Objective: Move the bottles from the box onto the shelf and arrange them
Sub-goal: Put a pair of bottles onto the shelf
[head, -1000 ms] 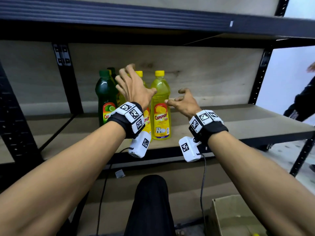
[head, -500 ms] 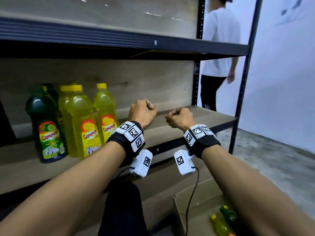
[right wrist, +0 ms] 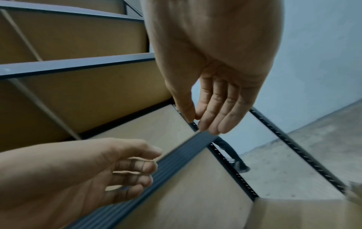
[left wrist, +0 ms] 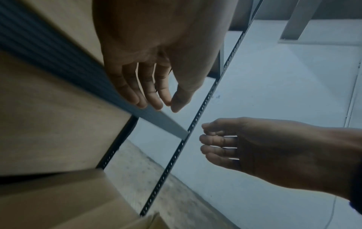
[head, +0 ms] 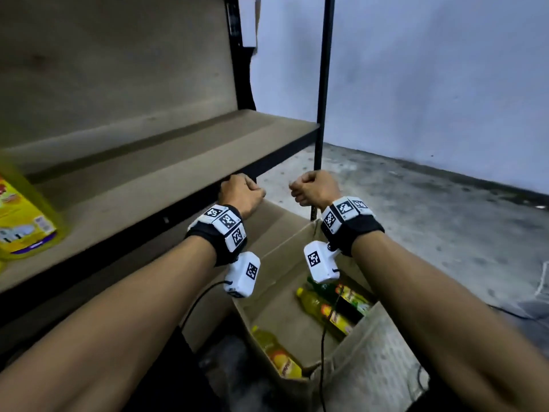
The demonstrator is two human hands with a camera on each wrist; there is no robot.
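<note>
Grey concrete floor (head: 416, 203) stretches off right; pale wall (head: 430, 84) stands behind it; a thin cable (head: 505, 310) trails across.

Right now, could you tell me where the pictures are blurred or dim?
Head view: the yellow bottle at the left edge is motion-smeared, while the box reads fairly sharp. Left wrist view: dim and bluish. Right wrist view: the shelf edge is streaked.

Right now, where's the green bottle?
In the head view, the green bottle lies in the cardboard box on the floor, against its right wall, beside a yellow bottle, below the right hand.
</note>
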